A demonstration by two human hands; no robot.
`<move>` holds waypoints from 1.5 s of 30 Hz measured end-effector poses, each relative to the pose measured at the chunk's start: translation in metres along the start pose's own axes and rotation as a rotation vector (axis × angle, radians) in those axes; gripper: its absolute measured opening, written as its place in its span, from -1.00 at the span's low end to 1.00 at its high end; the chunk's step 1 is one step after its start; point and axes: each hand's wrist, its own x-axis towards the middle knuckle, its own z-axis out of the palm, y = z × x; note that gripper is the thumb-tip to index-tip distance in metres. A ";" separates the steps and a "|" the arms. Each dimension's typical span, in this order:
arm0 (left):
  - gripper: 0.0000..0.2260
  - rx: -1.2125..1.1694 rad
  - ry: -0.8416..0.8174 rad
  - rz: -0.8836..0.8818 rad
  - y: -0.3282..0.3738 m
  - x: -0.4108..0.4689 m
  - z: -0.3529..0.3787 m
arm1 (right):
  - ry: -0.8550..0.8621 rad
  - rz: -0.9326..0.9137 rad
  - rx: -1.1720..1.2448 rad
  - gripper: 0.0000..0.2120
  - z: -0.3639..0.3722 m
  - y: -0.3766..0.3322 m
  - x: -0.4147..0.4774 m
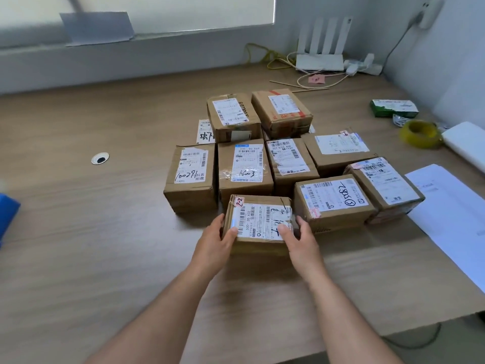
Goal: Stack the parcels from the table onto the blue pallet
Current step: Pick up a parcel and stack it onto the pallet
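Now the nearest parcel is a small brown cardboard box with a white shipping label on top, black handwriting across it and a small red-edged tag marked 22 at its far left corner. It is at the near side of a group of similar parcels on the wooden table. The left hand grips its left side, with the thumb lying on the label. The right hand grips its right side in the same way.
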 end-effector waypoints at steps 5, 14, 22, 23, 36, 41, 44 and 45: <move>-0.50 -0.129 -0.107 -0.008 -0.006 -0.014 -0.005 | -0.189 -0.045 0.065 -0.21 -0.004 0.007 -0.002; -0.46 -0.179 -0.103 0.050 -0.030 -0.046 -0.030 | -0.304 -0.156 0.039 -0.10 0.007 0.005 -0.030; -0.48 -0.221 0.000 0.109 -0.060 -0.075 -0.109 | -0.326 -0.296 -0.004 -0.20 0.063 -0.043 -0.066; -0.50 -0.219 0.020 0.110 -0.063 -0.081 -0.122 | -0.337 -0.309 -0.003 -0.23 0.071 -0.052 -0.073; -0.46 -0.017 0.581 0.030 -0.128 -0.173 -0.284 | -0.534 -0.457 -0.006 -0.22 0.201 -0.153 -0.155; -0.43 -0.034 0.697 0.011 -0.164 -0.205 -0.326 | -0.596 -0.494 0.008 -0.22 0.248 -0.174 -0.193; -0.43 -0.027 0.755 0.007 -0.190 -0.229 -0.354 | -0.650 -0.513 0.030 -0.27 0.282 -0.184 -0.222; -0.42 -0.027 0.777 0.006 -0.197 -0.237 -0.364 | -0.666 -0.518 0.035 -0.25 0.293 -0.189 -0.231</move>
